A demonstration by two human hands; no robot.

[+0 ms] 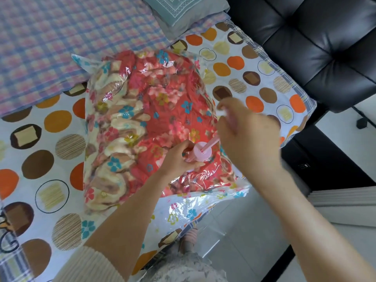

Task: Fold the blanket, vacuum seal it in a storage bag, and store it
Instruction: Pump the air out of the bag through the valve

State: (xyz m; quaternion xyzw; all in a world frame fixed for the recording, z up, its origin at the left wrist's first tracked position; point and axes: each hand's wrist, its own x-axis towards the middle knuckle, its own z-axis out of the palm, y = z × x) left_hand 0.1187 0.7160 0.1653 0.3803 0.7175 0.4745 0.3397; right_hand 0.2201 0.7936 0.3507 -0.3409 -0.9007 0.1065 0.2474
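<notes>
1. Blanket (158,110), red floral, inside clear storage bag (189,208), lies mid-bed on dotted sheet (40,159).
2. Left hand (179,159) grips the barrel of pink hand pump (202,153), which stands on the bag's near-right part; right hand (248,131) clasps its raised handle (blurred).
3. Bag's near flap overhangs bed edge; floor (244,241) near-right, black chair (315,47) far right.

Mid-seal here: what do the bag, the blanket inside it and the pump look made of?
Bag: thin clear plastic film, glossy; its creases glint and it carries printed flowers. Blanket: probably soft fleece-like fabric, matt, lying in plush folds. Pump: likely hard pink plastic, smooth and evenly coloured.
</notes>
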